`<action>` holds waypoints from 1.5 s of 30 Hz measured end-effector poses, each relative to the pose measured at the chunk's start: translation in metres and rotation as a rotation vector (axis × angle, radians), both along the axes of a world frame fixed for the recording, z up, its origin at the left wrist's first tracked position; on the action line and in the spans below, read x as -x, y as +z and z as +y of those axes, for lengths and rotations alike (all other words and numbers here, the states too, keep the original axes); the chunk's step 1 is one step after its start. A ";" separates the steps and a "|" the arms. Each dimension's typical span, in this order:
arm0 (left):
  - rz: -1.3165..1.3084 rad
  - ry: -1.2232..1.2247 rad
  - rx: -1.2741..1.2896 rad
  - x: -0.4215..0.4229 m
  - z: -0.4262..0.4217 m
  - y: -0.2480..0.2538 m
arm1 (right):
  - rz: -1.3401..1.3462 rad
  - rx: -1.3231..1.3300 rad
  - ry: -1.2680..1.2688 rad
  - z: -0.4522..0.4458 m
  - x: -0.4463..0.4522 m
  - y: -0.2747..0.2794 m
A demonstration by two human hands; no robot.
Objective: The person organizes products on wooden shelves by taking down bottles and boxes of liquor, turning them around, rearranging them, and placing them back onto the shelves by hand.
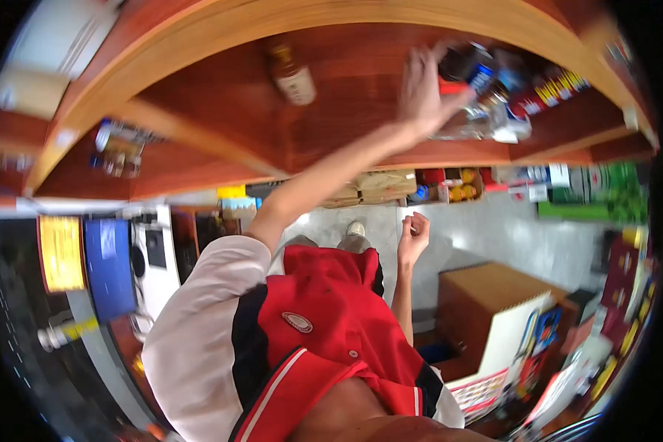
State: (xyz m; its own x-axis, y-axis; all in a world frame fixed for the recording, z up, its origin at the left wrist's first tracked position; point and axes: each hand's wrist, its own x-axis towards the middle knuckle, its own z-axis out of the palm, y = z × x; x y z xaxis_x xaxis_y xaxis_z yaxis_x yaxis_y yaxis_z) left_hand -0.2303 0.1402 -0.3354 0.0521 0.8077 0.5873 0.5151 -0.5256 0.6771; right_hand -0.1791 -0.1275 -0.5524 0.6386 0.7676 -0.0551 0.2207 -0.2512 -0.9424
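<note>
My left hand (420, 92) reaches across the wooden shelf (353, 81), blurred by motion. Its fingers point away and its thumb is spread. Right beside it is a group of bottles and packs, with an orange-red item (453, 86) by the thumb and a bottle with a blue label (482, 76). Whether the hand touches any of them, I cannot tell. Clear plastic packaging (479, 121) lies in front of them. Lower down, my right hand (415, 230) hangs over the floor with curled fingers; a small whitish thing seems to be in them.
A bottle with a pale label (297, 85) stands alone further left on the shelf. Small bottles (118, 151) sit in the left compartment. Below are cartons (379, 186), green boxes (597, 193) and a brown wooden cabinet (486, 295). A blue panel (110, 269) is at left.
</note>
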 end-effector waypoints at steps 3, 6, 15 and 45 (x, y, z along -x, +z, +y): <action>-0.213 -0.318 0.100 0.078 -0.095 0.000 | 0.045 -0.006 0.200 0.013 0.020 -0.012; -0.263 -0.331 0.019 0.159 -0.189 -0.020 | 0.042 0.006 0.400 0.023 0.056 0.007; -0.263 0.438 0.033 0.397 -0.170 -0.034 | 0.181 0.040 1.108 0.029 0.223 0.049; 0.175 0.291 0.146 0.446 -0.016 0.000 | 1.217 -0.103 0.627 0.091 0.344 0.116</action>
